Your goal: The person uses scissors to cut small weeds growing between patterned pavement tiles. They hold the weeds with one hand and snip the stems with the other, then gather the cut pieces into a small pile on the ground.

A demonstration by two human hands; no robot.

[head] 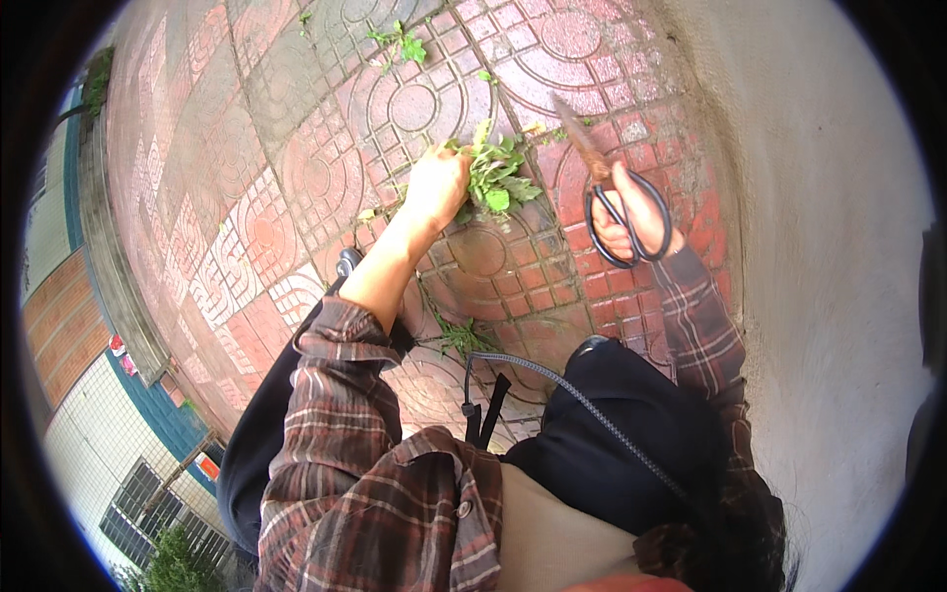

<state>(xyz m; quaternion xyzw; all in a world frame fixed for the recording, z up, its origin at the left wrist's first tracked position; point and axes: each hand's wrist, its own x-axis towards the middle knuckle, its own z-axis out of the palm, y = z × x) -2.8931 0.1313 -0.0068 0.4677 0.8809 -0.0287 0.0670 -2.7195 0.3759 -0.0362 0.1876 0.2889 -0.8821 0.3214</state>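
My left hand (438,183) is closed around a bunch of leafy green weeds (499,176), low over the patterned paving. Its fingertips are partly hidden by the leaves, and whether the stems are still rooted cannot be seen. To the right, my right hand (638,214) grips a pair of scissors (630,248) by the black looped handles. Their rusty brown blades (579,137) point up and to the left, away from the weeds, and look closed together, slightly blurred.
Red and grey paving tiles (318,159) spread ahead. Smaller weeds grow from the joints, one beyond my hands (403,43) and another near my feet (462,337). A pale wall (821,244) rises close on the right. A grey patterned cord (584,399) hangs before my knees.
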